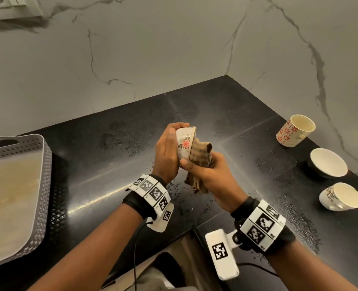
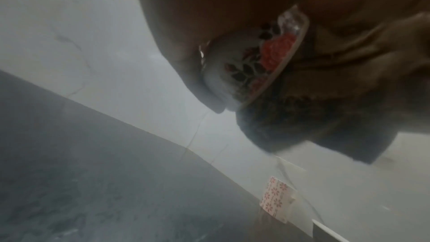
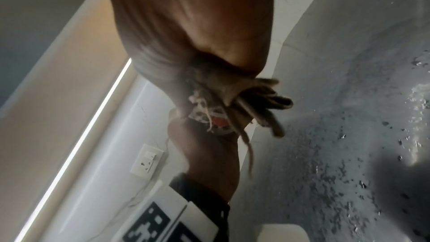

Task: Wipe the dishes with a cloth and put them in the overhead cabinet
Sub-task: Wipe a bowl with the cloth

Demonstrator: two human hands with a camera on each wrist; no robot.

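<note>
Black wristbands (image 1: 139,203), white tag-marked camera mounts (image 1: 221,252)

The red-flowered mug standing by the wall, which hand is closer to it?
Right. The right hand, gripping the cloth, is on the same side as the red-flowered mug; the left hand, holding the rose cup, sits farther away.

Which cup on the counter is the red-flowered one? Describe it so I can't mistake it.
Follow the black countertop to its right side, where three dishes line up beside the marble wall. The farthest one is the red-flowered cup. It is a tall, straight-sided cup leaning on its side, covered in rows of red flowers, unlike the two wider, rounder dishes nearer you.
</note>
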